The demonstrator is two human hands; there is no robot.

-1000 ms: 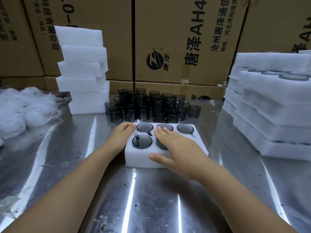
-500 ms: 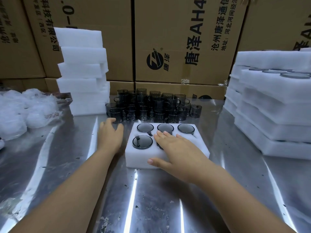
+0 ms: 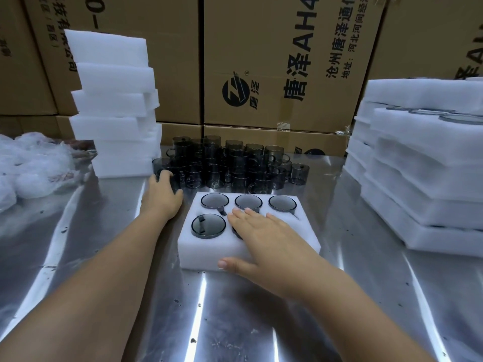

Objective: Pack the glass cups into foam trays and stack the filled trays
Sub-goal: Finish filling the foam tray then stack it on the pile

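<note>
Foam tray under flat right fingers; left fingers touch outermost cup, grip unclear.

Premises are operating as a packing warehouse: printed cartons are standing stacked behind a steel table, foam trays piling beside loose glass cups.

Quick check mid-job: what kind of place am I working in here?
Probably a packing station in a warehouse or factory: printed cardboard cartons are stacked behind a steel table, a cluster of dark glass cups waits on it, and white foam trays are piled on both sides.
</note>
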